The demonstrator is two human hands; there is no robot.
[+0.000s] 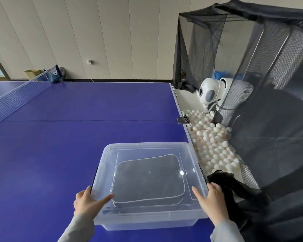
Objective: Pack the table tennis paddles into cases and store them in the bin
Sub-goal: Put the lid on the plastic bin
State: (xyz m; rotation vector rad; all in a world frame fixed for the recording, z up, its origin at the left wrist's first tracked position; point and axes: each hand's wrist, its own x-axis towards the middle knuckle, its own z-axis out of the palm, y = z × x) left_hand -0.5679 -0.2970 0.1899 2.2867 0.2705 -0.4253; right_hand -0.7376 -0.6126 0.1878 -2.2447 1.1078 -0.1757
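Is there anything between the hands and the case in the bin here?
Yes: the clear lid covers the bin, and both hands (left, right) rest on it above the case.

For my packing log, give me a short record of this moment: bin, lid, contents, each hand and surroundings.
bin: clear plastic bin on the blue table, near its right edge
lid: clear lid on top
contents: dark zipped case lying flat inside
left hand: fingers resting on lid's left edge
right hand: resting on lid's right edge
surroundings: white balls in black netting to the right
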